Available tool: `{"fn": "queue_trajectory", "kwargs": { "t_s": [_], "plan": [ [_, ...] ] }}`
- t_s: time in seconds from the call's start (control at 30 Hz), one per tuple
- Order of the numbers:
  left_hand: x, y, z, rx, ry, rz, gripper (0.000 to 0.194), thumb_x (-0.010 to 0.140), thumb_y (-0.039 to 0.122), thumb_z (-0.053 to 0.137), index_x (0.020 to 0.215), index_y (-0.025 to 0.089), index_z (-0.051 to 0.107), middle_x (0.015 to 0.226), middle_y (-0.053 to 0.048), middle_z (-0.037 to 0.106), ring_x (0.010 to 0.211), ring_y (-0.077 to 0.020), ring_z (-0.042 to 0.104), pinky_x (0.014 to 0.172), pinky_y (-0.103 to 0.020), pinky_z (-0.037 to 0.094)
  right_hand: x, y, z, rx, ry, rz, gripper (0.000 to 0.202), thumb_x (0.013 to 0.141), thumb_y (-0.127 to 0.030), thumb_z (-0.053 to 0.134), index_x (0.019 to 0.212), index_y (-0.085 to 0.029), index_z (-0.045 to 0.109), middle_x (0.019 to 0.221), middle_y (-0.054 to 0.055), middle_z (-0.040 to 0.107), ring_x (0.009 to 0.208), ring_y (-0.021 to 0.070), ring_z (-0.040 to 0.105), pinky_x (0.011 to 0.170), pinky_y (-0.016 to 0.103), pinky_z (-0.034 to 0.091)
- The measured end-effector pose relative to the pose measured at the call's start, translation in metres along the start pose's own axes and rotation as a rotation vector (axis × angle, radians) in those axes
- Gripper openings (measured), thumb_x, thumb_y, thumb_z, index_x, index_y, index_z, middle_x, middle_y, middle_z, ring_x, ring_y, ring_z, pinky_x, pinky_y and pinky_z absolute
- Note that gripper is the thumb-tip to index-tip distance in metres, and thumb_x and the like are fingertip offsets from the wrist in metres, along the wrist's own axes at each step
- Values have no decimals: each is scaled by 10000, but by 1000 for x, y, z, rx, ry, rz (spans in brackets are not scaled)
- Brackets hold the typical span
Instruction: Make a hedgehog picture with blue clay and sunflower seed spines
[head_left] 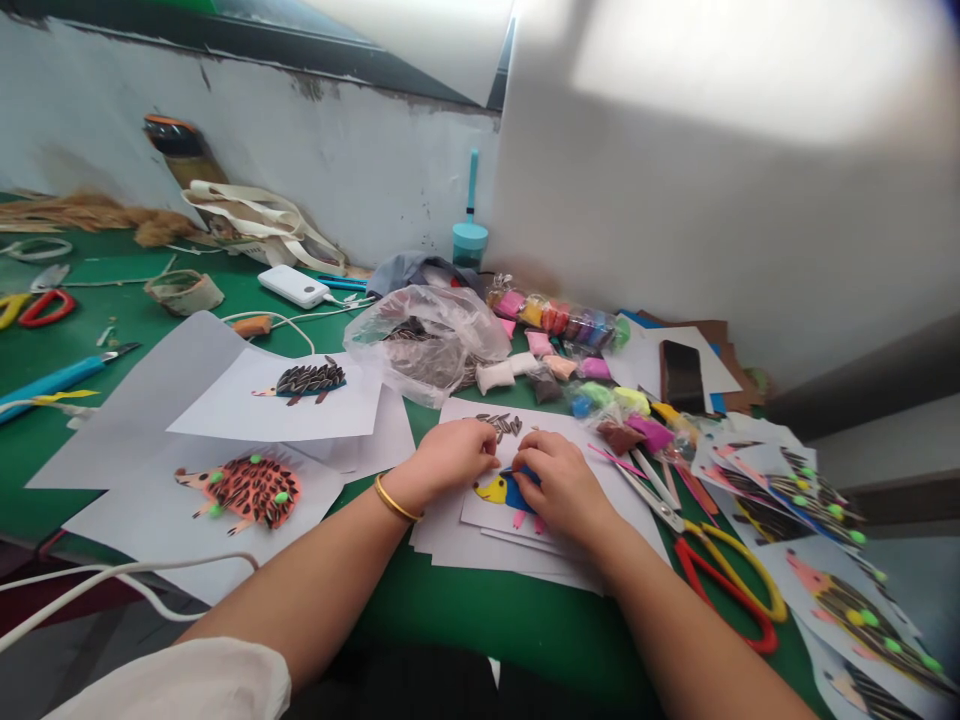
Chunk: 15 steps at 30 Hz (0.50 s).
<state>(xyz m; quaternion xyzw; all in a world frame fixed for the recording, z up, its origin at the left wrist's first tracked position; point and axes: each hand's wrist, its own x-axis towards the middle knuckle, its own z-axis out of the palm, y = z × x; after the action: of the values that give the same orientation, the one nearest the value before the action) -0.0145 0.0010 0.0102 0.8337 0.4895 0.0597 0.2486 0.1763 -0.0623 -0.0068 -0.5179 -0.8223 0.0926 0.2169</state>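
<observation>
Green table point(420, 620) against a scuffed white wall point(375, 160) — hands point(456, 460) point(561, 488) curled over paper point(447, 535), whether gripping I cannot tell.

The clay animal point(514, 492) has a yellow face, blue body, pink feet.

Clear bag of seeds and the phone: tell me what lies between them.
Between the clear bag of seeds and the phone, the head view shows small coloured packets, then white paper beside the phone.
</observation>
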Motion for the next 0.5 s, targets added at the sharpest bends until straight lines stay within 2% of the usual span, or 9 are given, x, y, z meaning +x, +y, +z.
{"fn": "queue_trajectory", "kwargs": {
  "t_s": [0.23,0.5],
  "plan": [
    [0,-1,3,33,-4,-4,228,735,461,714,760,241,656,809,8,689,746,-188,617,564,-267,348,-1,3,0,13,4,-7,123,831,-154,648,927,-218,690,1042,73,646,1004,245,564,885,406,456],
    [-2,3,2,72,-3,-12,200,727,434,702,758,242,654,845,-5,687,763,-198,618,553,-274,326,1,2,-2,8,-10,-9,111,877,-161,618,887,-222,711,1006,70,649,965,235,570,856,391,459]
  ]
}}
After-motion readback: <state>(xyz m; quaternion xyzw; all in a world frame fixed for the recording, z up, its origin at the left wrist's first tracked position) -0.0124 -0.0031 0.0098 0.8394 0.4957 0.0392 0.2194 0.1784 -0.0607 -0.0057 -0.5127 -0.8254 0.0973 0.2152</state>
